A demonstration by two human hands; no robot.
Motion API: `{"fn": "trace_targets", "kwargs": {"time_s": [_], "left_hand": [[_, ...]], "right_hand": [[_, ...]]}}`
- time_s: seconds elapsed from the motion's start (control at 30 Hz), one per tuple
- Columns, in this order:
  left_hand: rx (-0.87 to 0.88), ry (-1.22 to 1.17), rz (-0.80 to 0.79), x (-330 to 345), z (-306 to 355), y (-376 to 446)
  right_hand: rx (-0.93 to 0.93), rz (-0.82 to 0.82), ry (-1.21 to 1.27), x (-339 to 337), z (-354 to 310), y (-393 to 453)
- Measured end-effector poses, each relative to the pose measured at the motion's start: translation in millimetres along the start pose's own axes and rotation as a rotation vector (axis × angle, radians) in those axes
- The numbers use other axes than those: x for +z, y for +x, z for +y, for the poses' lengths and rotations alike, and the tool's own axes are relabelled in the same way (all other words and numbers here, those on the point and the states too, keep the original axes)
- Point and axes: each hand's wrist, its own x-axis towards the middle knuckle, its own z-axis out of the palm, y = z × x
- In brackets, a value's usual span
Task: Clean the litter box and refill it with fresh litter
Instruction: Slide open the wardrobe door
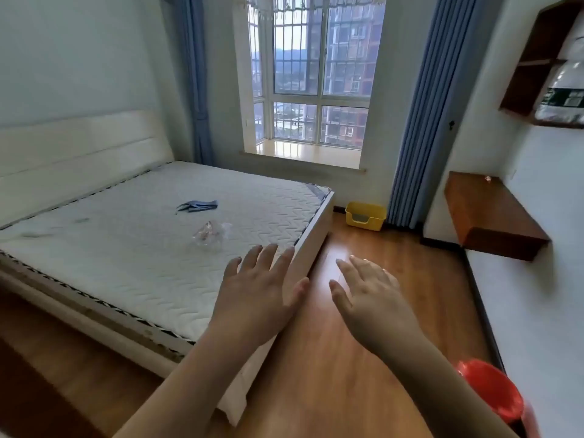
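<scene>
Your left hand [257, 287] and right hand [371, 294] reach forward side by side, palms down, fingers straight and spread, holding nothing. A red container [488, 395] sits low behind your right wrist. Your left fingertips overlap the corner of the bare mattress [142, 248], where crumpled clear plastic [210, 233] lies just beyond them and a blue cloth [197, 206] further on. The yellow litter box [365, 215] stands well ahead of your right hand, on the wooden floor [363, 358] beside the blue curtain [417, 121].

Home bedroom: bare mattress [151, 235] on bed frame, curtained window [311, 74], wood floor [363, 358].
</scene>
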Motion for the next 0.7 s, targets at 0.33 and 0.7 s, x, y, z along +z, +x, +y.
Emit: {"fn": "trace_targets", "kwargs": {"time_s": [0.33, 0.7], "left_hand": [[-0.208, 0.029, 0.046, 48.4, -49.9, 102.2], [-0.533, 0.282, -0.057, 69.2, -93.8, 172.4]], "right_hand": [[-0.152, -0.052, -0.043, 30.1, 2.6, 125.1], [-0.447, -0.162, 0.063, 70.8, -7.0, 287.8]]}}
